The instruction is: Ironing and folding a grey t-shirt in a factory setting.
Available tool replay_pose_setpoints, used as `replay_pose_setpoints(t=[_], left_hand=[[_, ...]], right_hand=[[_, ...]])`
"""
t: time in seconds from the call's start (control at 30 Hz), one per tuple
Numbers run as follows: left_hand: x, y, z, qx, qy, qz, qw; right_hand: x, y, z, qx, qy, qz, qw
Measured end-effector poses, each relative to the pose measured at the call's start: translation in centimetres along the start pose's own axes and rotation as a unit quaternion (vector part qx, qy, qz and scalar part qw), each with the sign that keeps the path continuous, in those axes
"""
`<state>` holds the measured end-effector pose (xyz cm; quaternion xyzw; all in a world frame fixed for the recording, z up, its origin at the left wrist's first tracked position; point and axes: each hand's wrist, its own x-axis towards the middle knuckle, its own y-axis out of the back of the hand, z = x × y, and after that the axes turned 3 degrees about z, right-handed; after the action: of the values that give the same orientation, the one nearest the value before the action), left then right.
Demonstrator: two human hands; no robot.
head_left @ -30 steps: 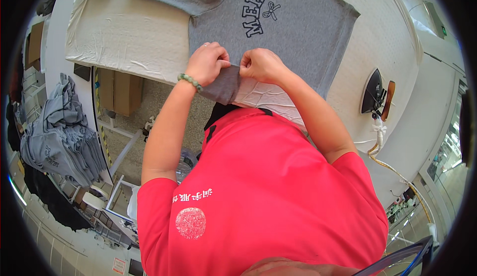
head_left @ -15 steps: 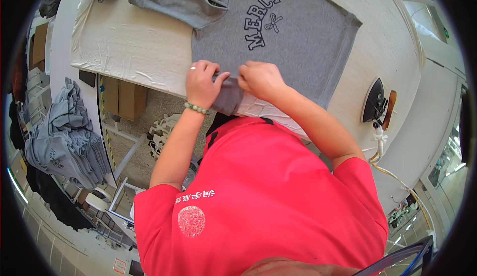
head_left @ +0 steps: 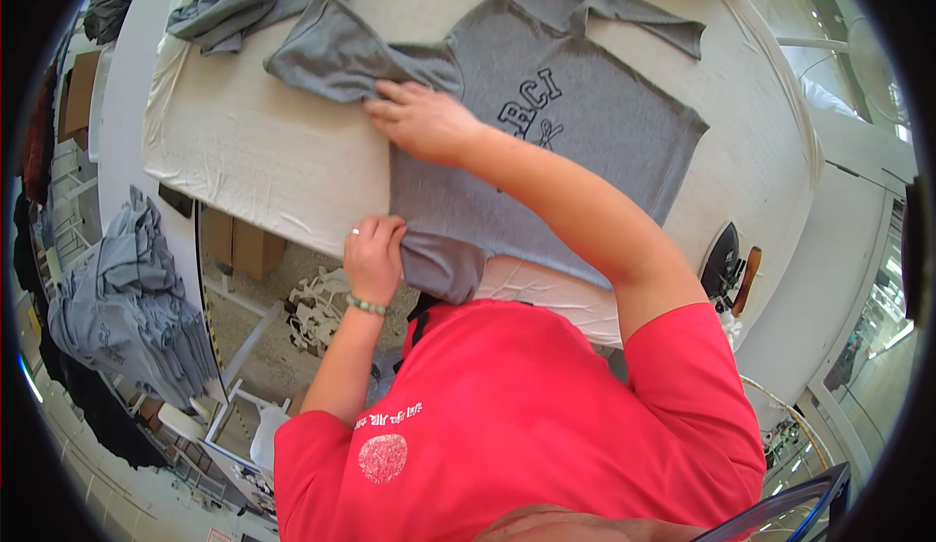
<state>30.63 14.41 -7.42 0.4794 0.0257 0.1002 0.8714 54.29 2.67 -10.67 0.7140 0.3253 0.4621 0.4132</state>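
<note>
A grey sweatshirt (head_left: 624, 123) with dark outlined lettering and a small bow print lies spread on a cream-covered pressing table (head_left: 234, 142). My left hand (head_left: 375, 259) is closed on a grey fold of it at the table's near edge, where part of the cloth hangs down toward me. Farther up, my right hand (head_left: 419, 123) rests with fingers stretched out on the garment's left side, beside a bunched grey fabric part. That hand and forearm hide some of the lettering. Nothing is gripped in my right hand.
An iron (head_left: 721, 259) with a brown handle stands at the table's right side. More grey garments (head_left: 253, 1) lie at the far left corner. A stack of grey garments (head_left: 136, 298) hangs at the left, near a cardboard box (head_left: 255, 245) under the table.
My right hand has moved from the near edge up and left across the sweatshirt. My left hand has come lower, toward me. More of the sweatshirt's far side now shows.
</note>
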Motion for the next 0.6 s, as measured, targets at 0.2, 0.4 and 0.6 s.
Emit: replay_pose_setpoints(t=[0.2,0.4,0.6], left_hand=[[11.1,0.8,3.1,-0.034,-0.145,0.06,0.987],[28.4,-3.9,3.2,-0.048,-0.109,0.011,0.993],[29.9,-4.6,2.0,-0.112,-0.06,-0.168,0.978]], right_hand=[[2.2,4.2,8.0,0.066,-0.046,-0.033,0.996],[2.0,7.5,19.5,0.068,-0.217,-0.113,0.967],[1.4,7.9,21.3,0.035,-0.171,-0.219,0.96]])
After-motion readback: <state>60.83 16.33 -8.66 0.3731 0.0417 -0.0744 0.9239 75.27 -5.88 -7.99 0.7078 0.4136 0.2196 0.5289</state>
